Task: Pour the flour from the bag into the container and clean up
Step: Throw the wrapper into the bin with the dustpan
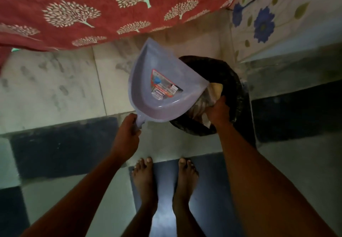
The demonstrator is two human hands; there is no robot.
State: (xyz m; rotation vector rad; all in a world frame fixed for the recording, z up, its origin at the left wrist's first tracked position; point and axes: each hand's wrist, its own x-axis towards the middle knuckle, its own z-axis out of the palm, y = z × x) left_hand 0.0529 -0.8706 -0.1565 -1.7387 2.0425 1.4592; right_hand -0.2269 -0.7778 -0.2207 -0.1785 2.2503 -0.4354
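Left hand [126, 134] clamped the lilac plastic dustpan [146, 83] by its handle; right hand [219, 112] gripped the black round bin [236, 88] at its rim; steeper tipping seemed wise.

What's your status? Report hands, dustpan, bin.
Status: left hand grips the dustpan by its handle. Pan tilted over the black-lined bin, looks empty. The right hand is at the bin rim, on crumpled plastic; grip hidden.

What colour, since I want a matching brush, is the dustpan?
The dustpan is pale lilac with a red-edged sticker inside; the head view shows it best.
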